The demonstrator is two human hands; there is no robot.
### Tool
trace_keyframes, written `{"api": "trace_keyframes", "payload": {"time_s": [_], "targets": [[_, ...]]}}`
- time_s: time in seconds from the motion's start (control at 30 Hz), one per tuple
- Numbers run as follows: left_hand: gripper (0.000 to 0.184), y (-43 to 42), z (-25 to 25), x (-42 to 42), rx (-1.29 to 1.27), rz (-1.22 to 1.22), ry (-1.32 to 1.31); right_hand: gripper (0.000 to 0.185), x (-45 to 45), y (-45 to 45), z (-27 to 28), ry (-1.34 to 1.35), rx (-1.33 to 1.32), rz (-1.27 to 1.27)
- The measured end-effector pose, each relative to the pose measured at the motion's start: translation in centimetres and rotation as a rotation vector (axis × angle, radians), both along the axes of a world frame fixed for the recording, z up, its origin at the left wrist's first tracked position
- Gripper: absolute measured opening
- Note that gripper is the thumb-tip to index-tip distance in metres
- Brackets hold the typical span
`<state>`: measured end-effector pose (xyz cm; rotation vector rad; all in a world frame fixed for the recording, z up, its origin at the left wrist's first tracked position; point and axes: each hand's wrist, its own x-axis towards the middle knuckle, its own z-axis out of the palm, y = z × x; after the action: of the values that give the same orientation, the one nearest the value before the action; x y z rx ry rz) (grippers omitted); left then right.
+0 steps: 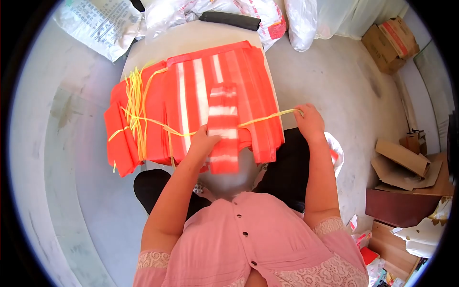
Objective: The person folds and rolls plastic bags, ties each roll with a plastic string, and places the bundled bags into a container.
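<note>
My left hand [204,141] is closed on the left edge of a narrow folded bundle of red-and-white plastic bags [223,154], slightly blurred. My right hand [310,123] pinches the end of a yellow plastic string [267,117], pulled out to the right of the bundle. Another yellow strand runs left from my left hand; whether it is the same string is hidden. Beneath lies a wide stack of red and white-striped bags [260,91]. Loose yellow strings [136,95] lie in a bunch across the red bags on the left, beside a tied red bundle [122,141].
The stack rests on a pale tabletop [181,39] before my knees. Behind it are white plastic sacks [103,26] and a black rolled item [229,20]. Cardboard boxes stand at the far right [391,44] and lower right [406,165].
</note>
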<state>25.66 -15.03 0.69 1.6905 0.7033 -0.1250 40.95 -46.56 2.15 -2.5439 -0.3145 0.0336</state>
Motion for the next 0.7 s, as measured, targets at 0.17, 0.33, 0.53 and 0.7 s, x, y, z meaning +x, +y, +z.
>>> {"api": "trace_keyframes", "payload": {"time_s": [0.17,0.33,0.53,0.7], "targets": [[0.054,-0.3,-1.1,-0.1,-0.023,0.025,-0.041,0.020,-2.8,3.9,-1.8,-0.384,-0.177,0.244],[0.053,-0.2,-1.5,-0.2,0.015,0.008,-0.081,0.005,-5.1,9.5,-2.5,-0.242,-0.123,0.515],[0.057,-0.5,-2.1,-0.6,0.195,-0.055,-0.142,0.011,-2.3,12.3,-3.2,-0.209,-0.215,0.468],[0.061,-0.2,-2.9,-1.0,0.383,-0.047,-0.241,0.017,-0.7,11.3,-4.2,-0.199,-0.314,0.402]]}}
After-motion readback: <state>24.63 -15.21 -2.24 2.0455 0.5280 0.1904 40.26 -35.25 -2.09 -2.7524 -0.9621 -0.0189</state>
